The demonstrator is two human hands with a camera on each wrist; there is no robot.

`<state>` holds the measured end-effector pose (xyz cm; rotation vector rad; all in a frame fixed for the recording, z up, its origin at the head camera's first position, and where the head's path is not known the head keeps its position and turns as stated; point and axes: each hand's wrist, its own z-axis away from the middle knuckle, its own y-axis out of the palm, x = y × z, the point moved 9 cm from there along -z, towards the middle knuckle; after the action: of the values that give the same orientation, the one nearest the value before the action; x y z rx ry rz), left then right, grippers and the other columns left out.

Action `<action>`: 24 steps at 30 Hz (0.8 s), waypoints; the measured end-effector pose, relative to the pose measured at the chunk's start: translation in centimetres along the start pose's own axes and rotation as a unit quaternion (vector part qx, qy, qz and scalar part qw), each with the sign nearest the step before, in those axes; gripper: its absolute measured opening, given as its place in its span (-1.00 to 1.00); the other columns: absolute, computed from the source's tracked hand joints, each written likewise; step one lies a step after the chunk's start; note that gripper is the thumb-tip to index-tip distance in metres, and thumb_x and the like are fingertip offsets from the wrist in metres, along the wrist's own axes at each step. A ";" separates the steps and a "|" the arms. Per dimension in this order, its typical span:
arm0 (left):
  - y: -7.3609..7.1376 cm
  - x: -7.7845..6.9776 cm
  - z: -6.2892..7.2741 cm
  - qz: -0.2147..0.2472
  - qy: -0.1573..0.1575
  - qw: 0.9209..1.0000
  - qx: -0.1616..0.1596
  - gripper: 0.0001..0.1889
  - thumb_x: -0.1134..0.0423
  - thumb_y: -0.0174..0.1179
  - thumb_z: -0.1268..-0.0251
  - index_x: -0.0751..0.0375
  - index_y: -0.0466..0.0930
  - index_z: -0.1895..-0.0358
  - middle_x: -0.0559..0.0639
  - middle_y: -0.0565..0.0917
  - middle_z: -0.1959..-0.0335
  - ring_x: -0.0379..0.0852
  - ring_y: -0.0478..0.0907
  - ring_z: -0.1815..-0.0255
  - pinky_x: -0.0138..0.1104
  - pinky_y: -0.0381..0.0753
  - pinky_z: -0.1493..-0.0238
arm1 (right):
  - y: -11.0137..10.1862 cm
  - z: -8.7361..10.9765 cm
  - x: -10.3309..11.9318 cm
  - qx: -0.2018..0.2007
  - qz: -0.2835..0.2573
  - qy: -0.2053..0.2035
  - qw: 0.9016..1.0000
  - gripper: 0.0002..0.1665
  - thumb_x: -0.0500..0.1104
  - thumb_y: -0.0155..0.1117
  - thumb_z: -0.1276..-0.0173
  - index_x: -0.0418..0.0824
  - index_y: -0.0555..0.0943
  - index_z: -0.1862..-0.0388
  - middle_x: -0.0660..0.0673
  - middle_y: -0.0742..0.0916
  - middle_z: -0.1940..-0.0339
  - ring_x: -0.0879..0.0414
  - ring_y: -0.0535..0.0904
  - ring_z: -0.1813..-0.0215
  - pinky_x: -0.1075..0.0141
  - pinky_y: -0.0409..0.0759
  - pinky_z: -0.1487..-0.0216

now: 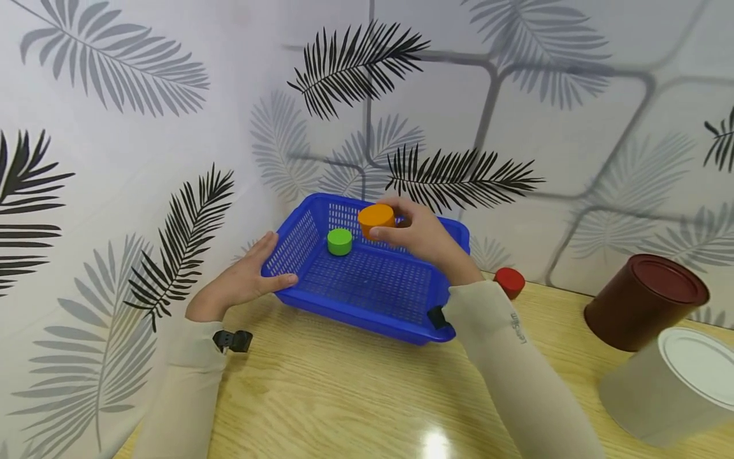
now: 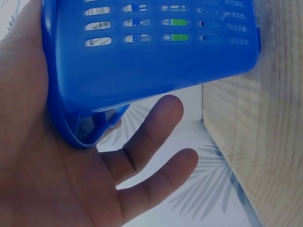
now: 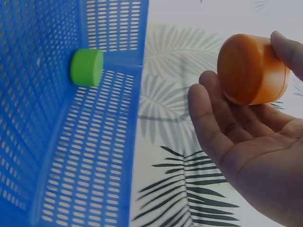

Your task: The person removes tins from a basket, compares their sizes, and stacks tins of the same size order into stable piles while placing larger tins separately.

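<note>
My right hand [image 1: 421, 233] pinches an orange cylinder [image 1: 375, 217] between thumb and fingers, above the far side of a blue plastic basket [image 1: 355, 320]. In the right wrist view the orange cylinder [image 3: 251, 70] shows its round end, held up outside the mesh wall. My left hand [image 1: 243, 277] holds the basket's left front corner, thumb over the rim. The left wrist view has the rim against the palm, with two fingers [image 2: 151, 137] extending past the wall. A short green cylinder [image 1: 339, 242] sits inside the basket, near its far left corner.
A small red cylinder [image 1: 509, 282] stands on the wooden table [image 1: 321, 389], right of the basket. Farther right are a dark brown can [image 1: 642, 303] and a white can [image 1: 668, 386]. A leaf-patterned wall covering [image 1: 550, 140] rises behind and to the left.
</note>
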<state>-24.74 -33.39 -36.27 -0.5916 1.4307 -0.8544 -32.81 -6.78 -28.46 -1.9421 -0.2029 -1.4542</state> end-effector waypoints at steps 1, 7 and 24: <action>0.1 0.0 -0.1 0.001 0.000 1.000 0.001 0.17 -0.28 0.23 -0.32 0.29 -0.33 -0.63 0.28 -0.30 -0.64 0.29 -0.36 -0.62 0.21 -0.21 -0.50 | 0.0 0.2 0.0 -0.003 0.006 0.000 1.000 -0.31 -0.02 0.43 -0.37 -0.15 0.45 -0.42 -0.15 0.63 -0.10 -0.06 0.56 0.00 0.11 0.62 0.02; 0.4 -0.2 -0.3 0.005 -0.002 1.000 0.004 0.17 -0.29 0.23 -0.31 0.26 -0.33 -0.64 0.25 -0.31 -0.65 0.28 -0.36 -0.62 0.23 -0.20 -0.49 | -0.6 1.2 0.7 -0.014 0.021 -0.006 1.000 -0.29 0.02 0.45 -0.36 -0.13 0.46 -0.42 -0.12 0.64 -0.10 -0.05 0.59 0.00 0.09 0.61 -0.02; -0.1 -0.3 0.3 0.004 -0.008 1.000 0.007 0.14 -0.24 0.24 -0.34 0.23 -0.34 -0.64 0.22 -0.32 -0.65 0.29 -0.36 -0.61 0.26 -0.18 -0.47 | -4.0 5.9 0.4 -0.080 0.007 -0.027 0.996 -0.34 -0.05 0.43 -0.38 -0.10 0.47 -0.41 -0.11 0.64 -0.12 -0.06 0.62 0.02 0.11 0.64 -0.02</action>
<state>-24.48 -33.27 -36.05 -0.5797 1.4114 -0.8511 -30.08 -0.35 -27.14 -2.1088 -0.0994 -1.4494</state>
